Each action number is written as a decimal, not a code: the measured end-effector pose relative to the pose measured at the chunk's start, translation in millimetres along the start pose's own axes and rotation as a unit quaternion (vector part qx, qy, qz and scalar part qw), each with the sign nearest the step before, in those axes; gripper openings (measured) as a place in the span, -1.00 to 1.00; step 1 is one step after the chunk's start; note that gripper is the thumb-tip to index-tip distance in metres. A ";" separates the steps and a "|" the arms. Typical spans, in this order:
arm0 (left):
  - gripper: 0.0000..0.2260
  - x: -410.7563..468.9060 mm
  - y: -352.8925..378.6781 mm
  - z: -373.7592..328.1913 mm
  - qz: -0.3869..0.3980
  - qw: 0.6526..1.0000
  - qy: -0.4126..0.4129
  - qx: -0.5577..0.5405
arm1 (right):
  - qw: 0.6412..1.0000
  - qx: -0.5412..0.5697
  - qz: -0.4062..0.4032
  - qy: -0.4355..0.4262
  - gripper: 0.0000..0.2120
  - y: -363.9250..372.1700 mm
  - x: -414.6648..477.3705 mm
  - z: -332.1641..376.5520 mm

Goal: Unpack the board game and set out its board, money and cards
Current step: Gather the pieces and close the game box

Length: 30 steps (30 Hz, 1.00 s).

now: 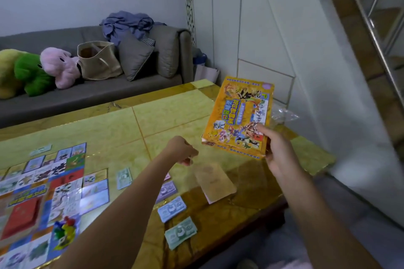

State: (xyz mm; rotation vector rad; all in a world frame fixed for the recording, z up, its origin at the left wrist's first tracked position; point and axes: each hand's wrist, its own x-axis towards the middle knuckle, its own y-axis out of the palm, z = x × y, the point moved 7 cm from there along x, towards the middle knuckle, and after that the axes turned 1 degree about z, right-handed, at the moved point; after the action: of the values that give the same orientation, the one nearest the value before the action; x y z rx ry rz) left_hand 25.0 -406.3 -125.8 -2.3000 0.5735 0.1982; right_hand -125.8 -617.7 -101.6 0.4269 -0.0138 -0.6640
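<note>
Banknotes [172, 206], a blurred card [215, 185] and the board [65, 192] lie left of the game box [240, 116], which the right hand [277, 150] grips; the left hand [181, 150] is curled, its hold unclear.

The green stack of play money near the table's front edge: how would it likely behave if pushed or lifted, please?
The green stack looks like thin loose notes, so probably light and floppy. Its fanned edges suggest a push would spread it. The glossy table may let it slide easily.
</note>
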 end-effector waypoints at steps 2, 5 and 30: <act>-0.76 -0.6 -6.4 0.1 -0.025 0.999 0.000 0.023 | 1.000 0.001 -0.001 0.013 -0.80 -1.7 -1.0 -4.0; -0.69 -11.7 -22.9 -9.7 -0.074 0.993 0.030 -0.087 | 1.000 0.027 0.009 0.007 -0.68 0.1 -2.8 -4.3; -0.64 -75.3 -57.8 22.4 0.015 0.882 0.027 -0.471 | 0.979 -0.006 0.131 -0.155 -0.46 42.8 -49.4 10.9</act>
State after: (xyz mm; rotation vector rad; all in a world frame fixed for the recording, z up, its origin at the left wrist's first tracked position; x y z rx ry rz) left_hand -14.7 -328.7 -82.0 -3.2447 0.6186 0.5217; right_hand -141.0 -562.0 -69.0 0.2997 -0.3566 -0.4635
